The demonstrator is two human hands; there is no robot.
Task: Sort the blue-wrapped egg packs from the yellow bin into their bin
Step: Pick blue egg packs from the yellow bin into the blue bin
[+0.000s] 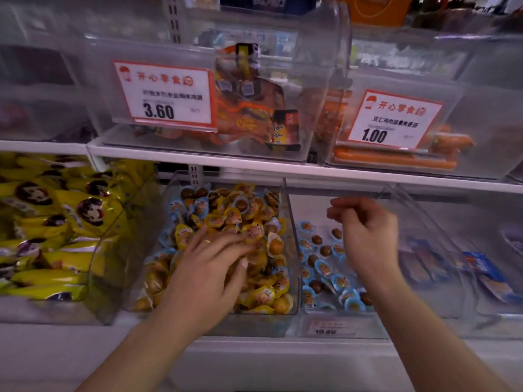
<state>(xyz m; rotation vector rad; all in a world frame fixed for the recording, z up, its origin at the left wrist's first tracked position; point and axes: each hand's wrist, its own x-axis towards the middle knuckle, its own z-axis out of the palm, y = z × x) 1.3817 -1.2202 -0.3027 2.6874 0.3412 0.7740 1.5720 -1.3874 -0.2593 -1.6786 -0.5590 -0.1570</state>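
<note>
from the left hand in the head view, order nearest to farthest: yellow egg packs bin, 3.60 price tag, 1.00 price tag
1. yellow egg packs bin: directly under the left hand.
2. 3.60 price tag: shelf above, slightly left.
3. 1.00 price tag: shelf above, far right.
</note>
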